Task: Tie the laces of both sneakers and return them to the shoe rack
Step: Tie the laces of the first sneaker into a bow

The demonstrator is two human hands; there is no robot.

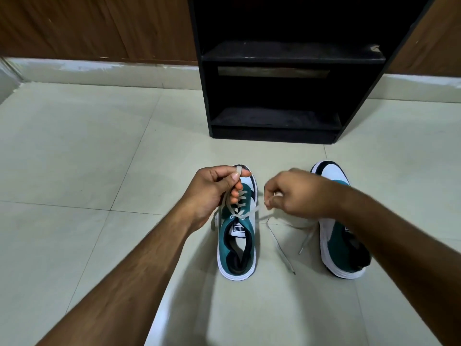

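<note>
The left sneaker, on the floor before the shoe rack, is mid-tying: one lace is pinched in the left hand, the other in the right hand; a crossing is judged next, the right sneaker untied.

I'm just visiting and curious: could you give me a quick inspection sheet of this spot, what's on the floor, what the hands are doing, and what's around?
Surface: pale tiled floor.
Job's things: left sneaker being laced; right sneaker beside it, laces loose on the floor; black shoe rack behind, shelves bare.
Clutter: nothing seen.
Grippers: left hand pinches a lace loop; right hand pinches the other lace end.
Cables: nothing seen.
Surroundings: wooden wall panels, pale skirting.
</note>
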